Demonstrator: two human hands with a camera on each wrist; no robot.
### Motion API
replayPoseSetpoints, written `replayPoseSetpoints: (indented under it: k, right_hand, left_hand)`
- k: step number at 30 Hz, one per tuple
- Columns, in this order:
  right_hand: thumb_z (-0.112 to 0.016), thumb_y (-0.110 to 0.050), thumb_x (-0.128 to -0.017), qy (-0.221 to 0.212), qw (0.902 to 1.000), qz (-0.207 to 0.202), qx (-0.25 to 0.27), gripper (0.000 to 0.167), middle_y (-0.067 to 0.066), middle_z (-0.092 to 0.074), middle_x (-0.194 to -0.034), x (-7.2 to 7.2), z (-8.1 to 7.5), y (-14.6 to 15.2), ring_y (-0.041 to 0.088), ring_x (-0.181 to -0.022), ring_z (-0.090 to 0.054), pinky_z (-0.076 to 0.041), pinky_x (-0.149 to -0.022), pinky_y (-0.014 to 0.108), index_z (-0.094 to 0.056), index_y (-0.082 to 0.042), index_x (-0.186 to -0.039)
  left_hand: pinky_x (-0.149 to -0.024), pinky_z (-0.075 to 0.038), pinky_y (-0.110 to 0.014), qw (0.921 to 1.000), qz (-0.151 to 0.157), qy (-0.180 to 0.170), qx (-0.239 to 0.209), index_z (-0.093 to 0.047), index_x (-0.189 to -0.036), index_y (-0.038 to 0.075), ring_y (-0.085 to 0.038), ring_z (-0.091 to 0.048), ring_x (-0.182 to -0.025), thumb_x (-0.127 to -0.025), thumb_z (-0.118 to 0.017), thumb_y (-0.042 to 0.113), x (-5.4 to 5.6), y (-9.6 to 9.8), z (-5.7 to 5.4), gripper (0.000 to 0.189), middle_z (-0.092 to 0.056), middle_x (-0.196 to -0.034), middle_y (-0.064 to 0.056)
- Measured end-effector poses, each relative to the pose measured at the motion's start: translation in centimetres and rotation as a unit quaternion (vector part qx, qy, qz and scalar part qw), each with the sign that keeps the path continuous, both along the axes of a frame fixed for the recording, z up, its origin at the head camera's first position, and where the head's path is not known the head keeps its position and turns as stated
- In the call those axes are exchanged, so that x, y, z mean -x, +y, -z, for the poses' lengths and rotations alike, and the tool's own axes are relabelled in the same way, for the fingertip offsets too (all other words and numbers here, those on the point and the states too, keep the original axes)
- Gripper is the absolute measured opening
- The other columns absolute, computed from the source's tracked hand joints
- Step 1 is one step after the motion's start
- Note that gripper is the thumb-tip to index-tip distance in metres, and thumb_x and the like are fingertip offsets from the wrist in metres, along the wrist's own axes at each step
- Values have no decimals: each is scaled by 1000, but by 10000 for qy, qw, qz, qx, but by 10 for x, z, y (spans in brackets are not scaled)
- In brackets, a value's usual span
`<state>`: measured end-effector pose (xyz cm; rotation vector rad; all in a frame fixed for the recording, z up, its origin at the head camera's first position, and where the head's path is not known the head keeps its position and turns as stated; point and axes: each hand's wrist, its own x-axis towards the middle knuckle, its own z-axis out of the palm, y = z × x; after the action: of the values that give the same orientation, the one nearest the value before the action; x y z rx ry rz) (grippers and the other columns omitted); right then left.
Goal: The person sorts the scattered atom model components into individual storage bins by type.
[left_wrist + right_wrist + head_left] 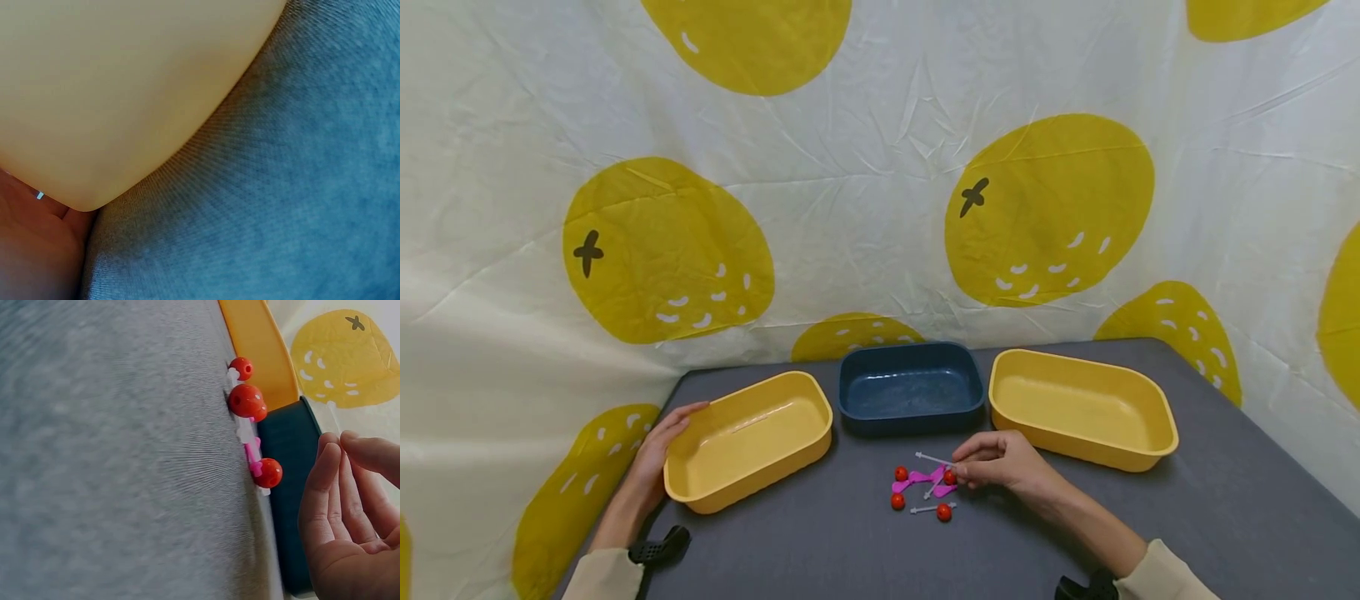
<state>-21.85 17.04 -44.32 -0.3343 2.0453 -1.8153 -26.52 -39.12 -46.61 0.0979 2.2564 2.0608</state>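
My left hand point(657, 450) lies against the left end of a yellow tray point(696, 497), its fingers stretched along the rim. In the left wrist view, the palm point(37, 231) sits beside the tray wall point(125, 94). With thumb and fingertips, my right hand point(1003, 462) pinches one end of a thin pale grey stick point(932, 457) over a small group of parts. Several red balls point(943, 512), pink bow-shaped pieces point(916, 478) and another grey stick point(931, 508) lie there on the table. In the right wrist view, the right hand point(350, 519) shows its fingertips together.
A dark blue tray point(910, 425) stands at the back middle, behind the small parts. Another yellow tray point(1075, 446) is to its right. The grey table point(820, 550) meets a white curtain point(880, 250) with yellow fruit prints along the back.
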Motion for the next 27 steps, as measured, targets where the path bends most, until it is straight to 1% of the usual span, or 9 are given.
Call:
replayPoseSetpoints:
  k: [4,11,14,19,22,25,27]
  right_hand:
    - [-75,-20,-95,7,10000,9,5,36,13,-79,-102,2,-3,-3,17,-82,-71,-62,-79,29,-70,9,-117]
    - [-74,-21,-96,172,9998,-43,-22,35,10,-79,-102,5,-9,-8,17,-84,-71,-62,-81,28,-71,6,-117]
    - [-74,-23,-96,236,9997,-45,-85,33,13,-78,-103,6,-13,-11,19,-84,-71,-61,-81,30,-72,3,-116]
    - [-76,-26,-95,430,9987,-23,-271,32,14,-78,-102,8,-16,-14,22,-85,-70,-61,-82,33,-74,-1,-115]
    - [-77,-27,-94,531,9980,1,-336,32,11,-78,-101,9,-19,-15,26,-88,-70,-61,-82,32,-75,-2,-115]
    - [-76,-26,-95,576,9978,26,-336,32,10,-78,-102,9,-22,-17,31,-92,-70,-61,-83,31,-75,-1,-115]
    - [-76,-26,-95,593,9976,44,-346,32,9,-77,-102,10,-24,-18,33,-94,-70,-61,-83,31,-75,-2,-115]
  left_hand:
    - [-99,-49,-14,10000,-10,23,-22,-35,-159,4,7,-55,-123,-114,-35,36,-1,0,1,56,-51,-137,20]
    - [-99,-50,-15,10000,2,20,-30,-34,-159,4,5,-56,-123,-114,-34,37,0,-1,3,56,-51,-138,19]
    - [-99,-50,-15,10000,-5,10,-42,-35,-160,5,5,-56,-123,-114,-34,37,1,-2,4,56,-51,-138,19]
    - [-99,-50,-15,10000,27,59,-60,-35,-159,4,4,-56,-123,-114,-34,36,2,-3,6,55,-51,-138,18]
    - [-99,-50,-15,10000,17,71,-28,-35,-159,4,4,-56,-123,-114,-34,36,2,-3,6,55,-51,-138,17]
    - [-99,-50,-15,10000,0,62,-17,-34,-159,4,4,-56,-124,-114,-34,36,2,-3,5,56,-50,-140,16]
    - [-99,-50,-15,10000,-16,49,-13,-34,-160,5,4,-56,-124,-114,-34,37,2,-3,5,56,-49,-141,15]
